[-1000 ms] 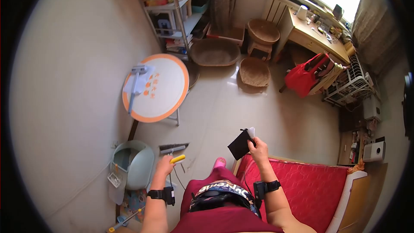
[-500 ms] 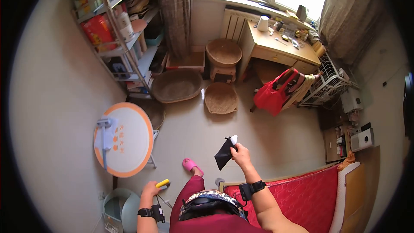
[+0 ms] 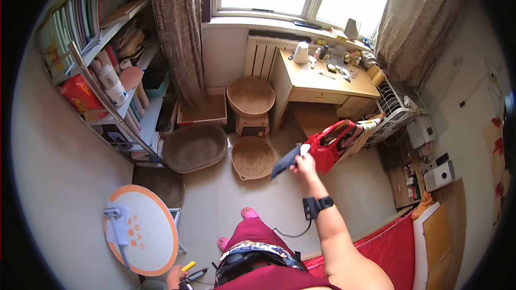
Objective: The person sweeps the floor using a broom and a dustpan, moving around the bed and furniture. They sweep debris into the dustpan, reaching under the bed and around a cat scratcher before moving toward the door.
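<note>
My right hand (image 3: 305, 164) is stretched out ahead, its fingers closed on a dark cloth pouch (image 3: 285, 163). A small white piece (image 3: 305, 149) shows at the pouch's upper end; its kind is unclear. Behind this hand a red bag (image 3: 324, 156) hangs on a chair. At the lower left, my left hand (image 3: 174, 276) is closed round a tool with a yellow handle (image 3: 188, 266). A dark, slim part (image 3: 197, 274) shows beside that handle, and I cannot make out what the tool is.
A round white table with an orange rim (image 3: 171, 236) stands at the left, bearing a grey-headed tool (image 3: 113, 212). Ahead are woven baskets (image 3: 252, 158), a bookshelf (image 3: 110, 35) and a cluttered wooden desk (image 3: 301, 78). A red mattress (image 3: 384, 255) lies at the right.
My right hand has moved forward with the pouch, towards the red bag. My view has lifted and turned, and my left hand sits lower in it. Both feet now show on the floor.
</note>
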